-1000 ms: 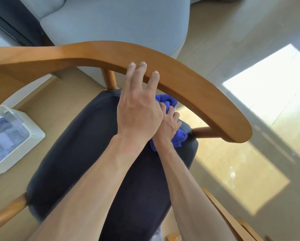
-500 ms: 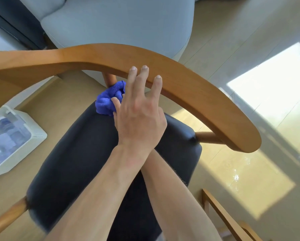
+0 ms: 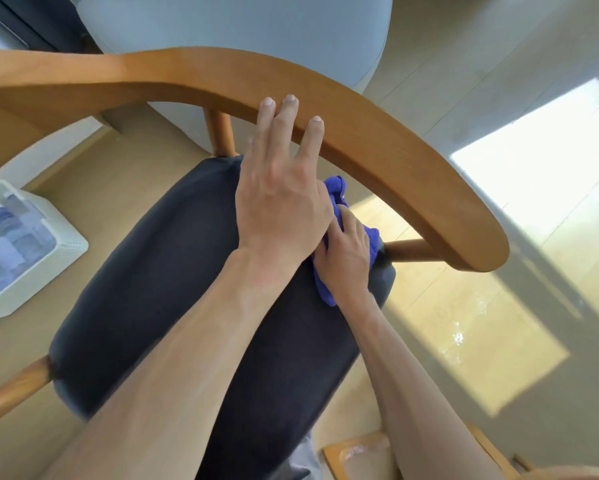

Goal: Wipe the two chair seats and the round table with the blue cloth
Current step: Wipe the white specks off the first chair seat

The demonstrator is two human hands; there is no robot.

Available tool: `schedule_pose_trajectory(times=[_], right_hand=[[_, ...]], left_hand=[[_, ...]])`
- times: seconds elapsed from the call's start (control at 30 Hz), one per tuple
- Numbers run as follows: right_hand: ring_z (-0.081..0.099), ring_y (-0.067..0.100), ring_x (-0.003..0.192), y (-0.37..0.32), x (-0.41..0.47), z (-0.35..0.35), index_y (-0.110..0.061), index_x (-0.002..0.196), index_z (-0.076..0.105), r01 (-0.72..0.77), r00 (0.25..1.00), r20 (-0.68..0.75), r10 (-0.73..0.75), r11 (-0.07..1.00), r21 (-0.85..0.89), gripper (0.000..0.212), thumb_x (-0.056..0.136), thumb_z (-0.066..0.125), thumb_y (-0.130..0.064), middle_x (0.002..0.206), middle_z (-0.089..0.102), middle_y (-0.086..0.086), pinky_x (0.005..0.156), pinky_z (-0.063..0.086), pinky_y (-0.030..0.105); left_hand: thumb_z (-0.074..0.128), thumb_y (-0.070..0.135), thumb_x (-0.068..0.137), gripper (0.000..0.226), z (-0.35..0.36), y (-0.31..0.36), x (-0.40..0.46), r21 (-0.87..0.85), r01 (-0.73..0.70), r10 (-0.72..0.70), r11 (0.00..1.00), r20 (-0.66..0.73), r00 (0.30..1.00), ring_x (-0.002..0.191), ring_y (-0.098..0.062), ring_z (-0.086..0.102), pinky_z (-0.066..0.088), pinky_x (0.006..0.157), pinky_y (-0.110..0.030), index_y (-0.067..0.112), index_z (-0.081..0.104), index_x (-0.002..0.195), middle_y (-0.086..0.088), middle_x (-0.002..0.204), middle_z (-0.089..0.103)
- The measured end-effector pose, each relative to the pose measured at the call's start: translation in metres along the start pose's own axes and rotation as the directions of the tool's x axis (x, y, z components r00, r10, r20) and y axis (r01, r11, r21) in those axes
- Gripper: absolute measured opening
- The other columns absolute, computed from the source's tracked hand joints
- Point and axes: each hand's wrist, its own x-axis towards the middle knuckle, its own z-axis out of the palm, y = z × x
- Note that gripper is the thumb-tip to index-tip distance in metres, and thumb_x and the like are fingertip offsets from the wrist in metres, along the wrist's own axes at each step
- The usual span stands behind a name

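A dark padded chair seat fills the middle of the view, ringed by a curved wooden backrest. My right hand presses the bunched blue cloth flat on the seat's far right corner, close to a wooden strut. My left hand rests above it, fingers spread and laid on the backrest rail, partly covering the cloth. The round table is not in view.
A grey upholstered sofa stands just beyond the chair. A white bin with bottles sits on the floor at left. Part of another wooden chair shows at the bottom right. Sunlit patches lie on the wood floor at right.
My right hand has swept the blue cloth from the seat's far left corner back to its far right corner. My left hand has stayed on the backrest rail.
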Motion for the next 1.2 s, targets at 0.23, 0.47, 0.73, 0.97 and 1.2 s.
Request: schedule_pose_trajectory(times=[0.23,0.47,0.73,0.97,1.2], right_hand=[[0.046,0.026,0.121,0.075,-0.057,-0.033,-0.020,0.128,0.055,0.045,0.996,0.079,-0.047,0.999,0.030,0.037,0.091,0.057,-0.020,0.138,0.047,0.005,0.101,0.038,0.037],[0.044,0.017,0.125,0.079,-0.115,-0.032,-0.024,0.122,0.050,-0.270,0.961,0.015,0.274,0.931,0.245,0.042,0.084,0.055,-0.008,0.135,0.044,-0.002,0.098,0.044,0.038],[0.048,0.024,0.112,0.037,-0.143,-0.016,-0.028,0.109,0.051,-0.367,0.907,-0.099,0.409,0.884,0.290,0.043,0.070,0.061,-0.012,0.122,0.050,0.003,0.091,0.041,0.032],[0.043,0.018,0.113,0.007,-0.205,-0.004,-0.034,0.104,0.049,-0.439,0.879,-0.048,0.475,0.844,0.309,0.045,0.068,0.056,-0.009,0.121,0.043,-0.008,0.090,0.046,0.038],[0.031,-0.005,0.113,-0.031,-0.275,0.011,-0.040,0.104,0.044,-0.542,0.822,0.023,0.569,0.770,0.336,0.057,0.070,0.064,0.001,0.120,0.031,-0.021,0.092,0.027,0.012]], left_hand=[[0.044,-0.002,0.079,0.058,0.001,0.002,-0.002,0.005,0.015,-0.015,1.000,0.035,0.999,0.144,-0.040,0.024,0.038,0.107,-0.055,0.004,0.048,0.136,-0.021,0.152,0.034],[0.041,-0.001,0.082,0.057,0.007,0.010,-0.002,0.014,0.069,-0.069,0.998,0.039,0.997,0.147,-0.037,0.014,0.028,0.116,-0.046,0.005,0.044,0.138,-0.019,0.156,0.025],[0.043,0.002,0.085,0.061,0.003,0.012,-0.002,0.065,0.074,-0.080,0.995,0.089,0.993,0.149,-0.034,0.008,0.022,0.119,-0.044,0.008,0.036,0.145,-0.016,0.160,0.017],[0.050,0.010,0.089,0.070,-0.002,0.018,-0.007,0.118,0.088,-0.108,0.989,0.176,0.978,0.149,-0.033,0.005,0.025,0.118,-0.044,0.012,0.020,0.152,-0.015,0.161,0.008],[0.050,0.017,0.087,0.075,-0.005,0.021,-0.058,0.106,0.058,-0.083,0.993,0.254,0.964,0.145,-0.036,0.015,0.035,0.110,-0.044,0.014,0.015,0.153,-0.015,0.153,0.020]])
